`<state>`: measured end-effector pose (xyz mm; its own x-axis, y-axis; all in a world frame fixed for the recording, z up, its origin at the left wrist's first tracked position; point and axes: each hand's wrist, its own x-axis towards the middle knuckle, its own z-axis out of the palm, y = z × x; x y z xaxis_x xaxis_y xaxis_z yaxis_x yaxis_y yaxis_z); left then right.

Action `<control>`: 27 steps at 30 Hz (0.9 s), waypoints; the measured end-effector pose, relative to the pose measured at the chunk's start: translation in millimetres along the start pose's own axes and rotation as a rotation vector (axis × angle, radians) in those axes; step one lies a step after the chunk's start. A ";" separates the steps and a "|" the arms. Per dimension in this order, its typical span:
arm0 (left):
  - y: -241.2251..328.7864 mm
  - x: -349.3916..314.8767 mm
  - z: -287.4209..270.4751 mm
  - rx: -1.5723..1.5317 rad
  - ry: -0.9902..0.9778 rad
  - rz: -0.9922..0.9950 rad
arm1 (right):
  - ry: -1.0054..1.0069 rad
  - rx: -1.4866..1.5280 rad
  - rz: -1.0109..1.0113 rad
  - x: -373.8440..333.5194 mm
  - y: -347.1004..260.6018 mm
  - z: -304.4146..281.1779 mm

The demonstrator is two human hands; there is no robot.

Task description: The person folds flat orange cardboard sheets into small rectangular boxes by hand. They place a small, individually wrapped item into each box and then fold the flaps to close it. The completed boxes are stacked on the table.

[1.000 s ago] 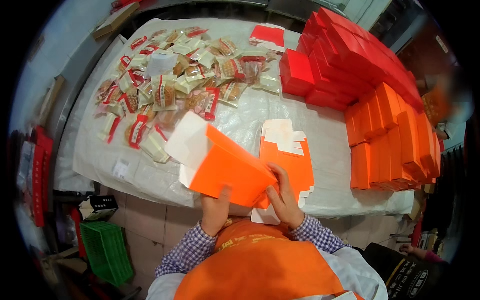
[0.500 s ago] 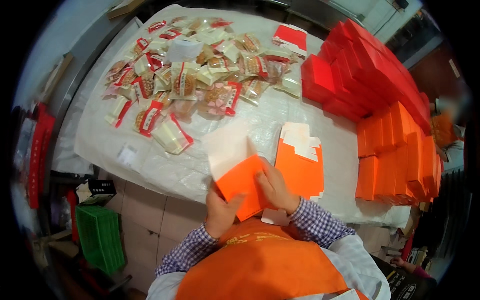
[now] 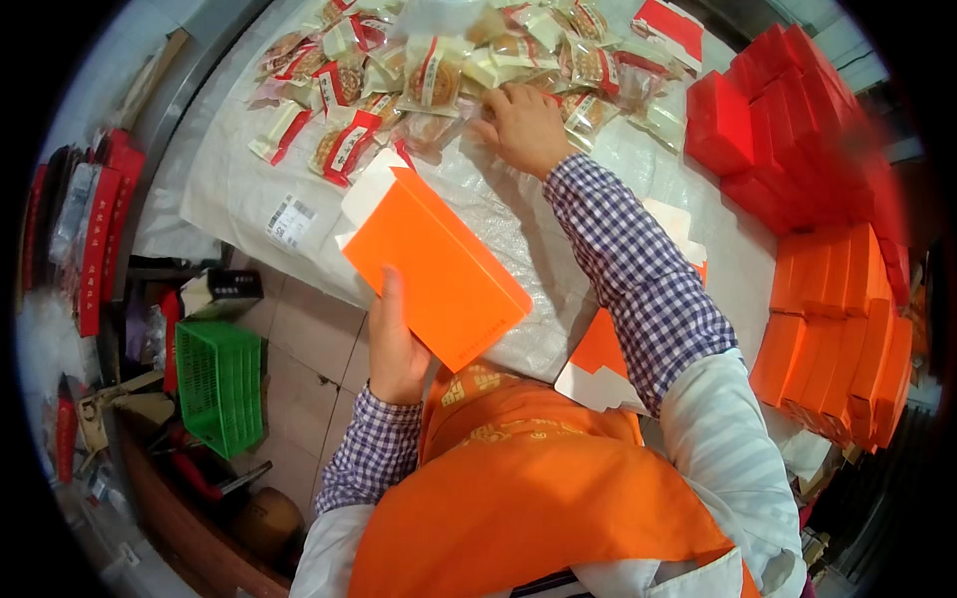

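Note:
My left hand (image 3: 397, 344) grips an orange carton (image 3: 434, 269), its thumb lying across the upper face. White inner flaps stick out at the carton's far left end, which is unclosed. Out over the table, my right hand (image 3: 525, 130) rests on the near edge of a pile of wrapped pastries (image 3: 432, 80). Its thumb and fingers are bent and apart, above a packet that they mostly cover. These pastries are round and brown, in clear and cream packets with red bands. Flat orange cartons (image 3: 601, 351) lie partly hidden under my right forearm.
Red boxes (image 3: 720, 125) are stacked at the far right, with orange boxes (image 3: 822, 349) stacked nearer. A red flat carton (image 3: 670, 30) lies at the back. White sheeting (image 3: 234, 169) covers the table. A green crate (image 3: 219, 389) stands on the floor at left.
My right hand has let go of the orange carton and reached forward to the pastry pile. The carton, now opened out into box shape, stays in my left hand. The view has shifted.

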<state>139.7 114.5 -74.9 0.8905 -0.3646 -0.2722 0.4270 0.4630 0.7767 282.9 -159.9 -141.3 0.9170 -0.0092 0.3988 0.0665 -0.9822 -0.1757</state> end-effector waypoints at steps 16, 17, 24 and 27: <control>-53.6 4.1 3.0 0.641 -0.056 0.389 | -0.221 0.122 0.157 -93.3 0.5 -73.4; -60.6 5.6 5.2 0.634 -0.047 0.431 | -0.251 0.168 0.180 -103.4 4.0 -78.1; -70.2 15.2 12.3 0.803 -0.171 0.488 | 0.321 0.627 0.245 -131.6 0.3 -186.7; -71.2 20.6 7.9 0.826 -0.234 0.486 | 0.375 0.857 -0.099 -142.9 -24.8 -224.6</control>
<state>126.5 67.6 -131.4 0.8485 -0.4758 0.2317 -0.3002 -0.0722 0.9511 61.8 -176.4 8.2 0.7148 -0.1396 0.6852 0.5411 -0.5103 -0.6684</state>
